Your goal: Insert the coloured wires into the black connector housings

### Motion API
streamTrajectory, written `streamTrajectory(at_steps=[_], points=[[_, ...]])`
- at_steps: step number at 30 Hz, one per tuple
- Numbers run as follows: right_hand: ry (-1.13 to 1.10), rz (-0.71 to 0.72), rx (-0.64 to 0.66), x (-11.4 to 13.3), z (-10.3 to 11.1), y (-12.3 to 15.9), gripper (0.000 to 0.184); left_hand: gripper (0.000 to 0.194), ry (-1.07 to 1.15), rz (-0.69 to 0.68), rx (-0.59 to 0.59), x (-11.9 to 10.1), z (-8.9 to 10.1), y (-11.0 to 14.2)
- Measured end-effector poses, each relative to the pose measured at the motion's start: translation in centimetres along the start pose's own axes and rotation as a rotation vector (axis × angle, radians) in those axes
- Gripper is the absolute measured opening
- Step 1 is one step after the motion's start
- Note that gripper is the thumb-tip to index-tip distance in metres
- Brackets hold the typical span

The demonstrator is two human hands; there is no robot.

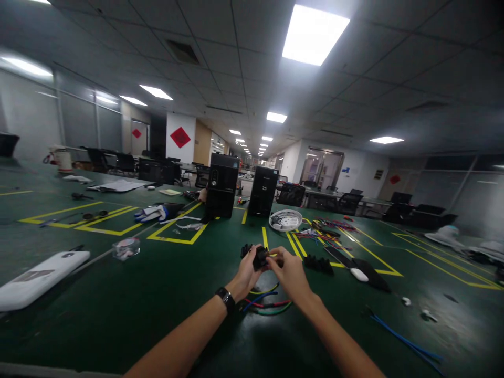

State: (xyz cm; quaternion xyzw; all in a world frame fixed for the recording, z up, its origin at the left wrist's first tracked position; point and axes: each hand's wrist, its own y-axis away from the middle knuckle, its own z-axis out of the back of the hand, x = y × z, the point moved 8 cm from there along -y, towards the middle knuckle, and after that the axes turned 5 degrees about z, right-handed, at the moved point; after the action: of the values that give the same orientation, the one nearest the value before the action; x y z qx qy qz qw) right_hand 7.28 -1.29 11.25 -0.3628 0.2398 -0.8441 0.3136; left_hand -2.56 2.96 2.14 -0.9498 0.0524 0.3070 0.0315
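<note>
The left hand (247, 269) is wrapped around a small, black, blocky component (260, 258), held up above the worktop; the right hand (289, 270) has its fingertips at the component's right edge, though I cannot tell whether they pinch it or merely touch it. It looks light and stiff, probably hard plastic, likely easiest to hold by its sides, with care for any small projections. Beneath the hands lie thin, flexible red, blue, green and yellow wires (271, 304). The dark-green, smooth worktop (189, 299) carries yellow tape outlines, a round white plastic basket (285, 215) and two upright black computer towers (221, 186). Beyond stretches an office with dark chairs and bright square ceiling panels (315, 34).
</note>
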Motion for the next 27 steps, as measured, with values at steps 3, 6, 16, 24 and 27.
streamTrajectory(at_steps=[3, 6, 16, 24, 27], points=[[-0.093, -0.02, -0.066, -1.6, -1.9, 0.0, 0.018, 0.027, -0.012, -0.012, -0.001, 0.2, 0.4, -0.3], [-0.106, -0.017, -0.126, -2.5, -1.9, 0.5, 0.017, 0.034, -0.047, -0.037, 0.013, 0.6, 0.6, -0.5], [-0.161, -0.026, -0.137, -3.3, -2.1, 1.3, 0.024, 0.059, -0.487, -0.167, 0.05, -0.3, -0.1, 0.6], [0.148, 0.224, -0.082, -1.6, -2.5, 2.5, 0.037, 0.07, -0.551, -0.13, 0.038, 0.7, 0.3, 0.5], [0.122, 0.214, -0.04, -1.2, -2.9, 2.6, 0.044, 0.062, -0.659, -0.217, -0.043, -0.8, 0.6, 0.6]])
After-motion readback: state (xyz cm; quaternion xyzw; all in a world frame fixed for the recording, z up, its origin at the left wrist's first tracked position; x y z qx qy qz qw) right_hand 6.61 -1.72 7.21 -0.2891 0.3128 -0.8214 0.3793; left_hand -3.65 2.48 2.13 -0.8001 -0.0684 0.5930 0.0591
